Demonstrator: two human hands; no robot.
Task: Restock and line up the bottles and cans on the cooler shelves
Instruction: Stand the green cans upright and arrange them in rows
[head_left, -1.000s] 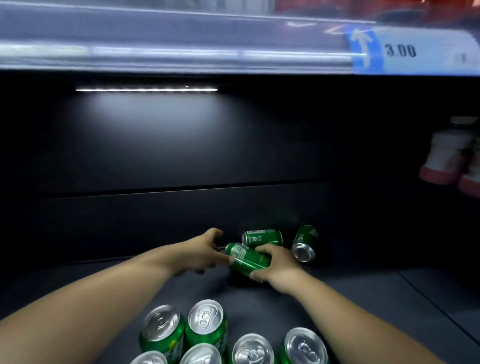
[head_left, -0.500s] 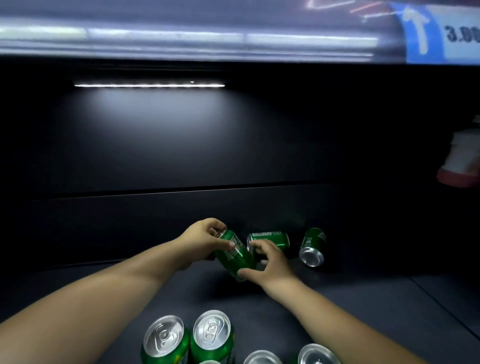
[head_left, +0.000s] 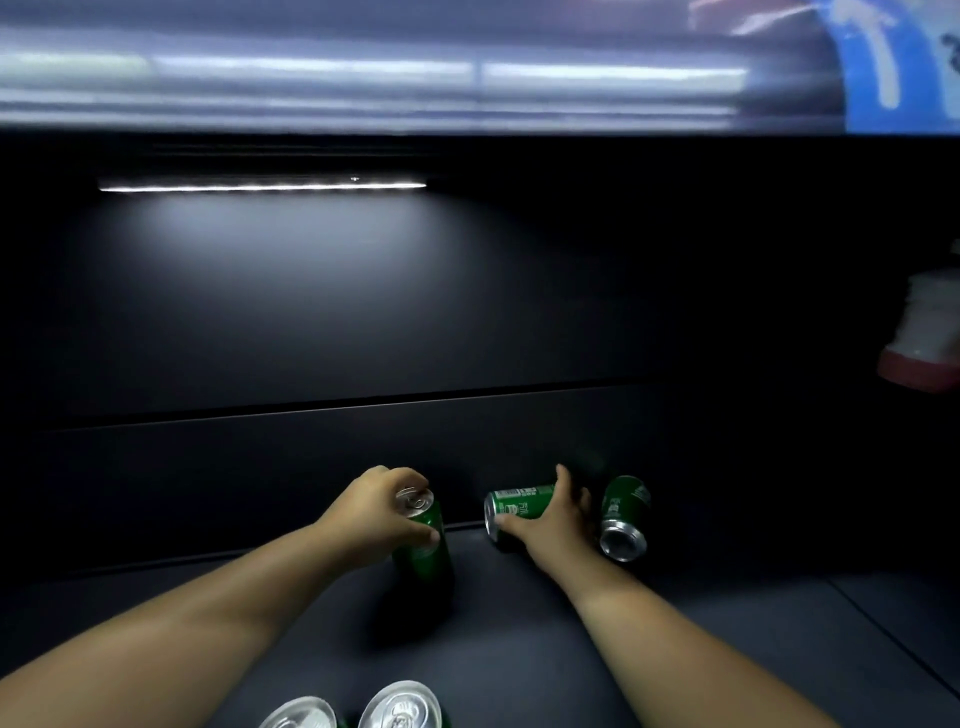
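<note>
A green can (head_left: 423, 545) stands upright on the dark shelf floor (head_left: 519, 649), and my left hand (head_left: 371, 512) grips it around its top. To its right a second green can (head_left: 514, 506) lies on its side near the back wall; my right hand (head_left: 556, 519) wraps over it, thumb near its silver end. A third green can (head_left: 623, 512) lies on its side just right of that hand, its silver end facing me. Two more upright cans (head_left: 400, 706) show only their tops at the bottom edge.
The shelf's black back wall (head_left: 363, 338) rises behind the cans, lit by a light strip (head_left: 260, 184). The upper shelf's front rail (head_left: 415, 78) with a blue price tag spans the top. A white bottle with a red end (head_left: 924, 338) lies at the far right.
My left hand has stood the tilted can upright and keeps holding it. My right hand let go of that can and moved right onto the lying can behind it.
</note>
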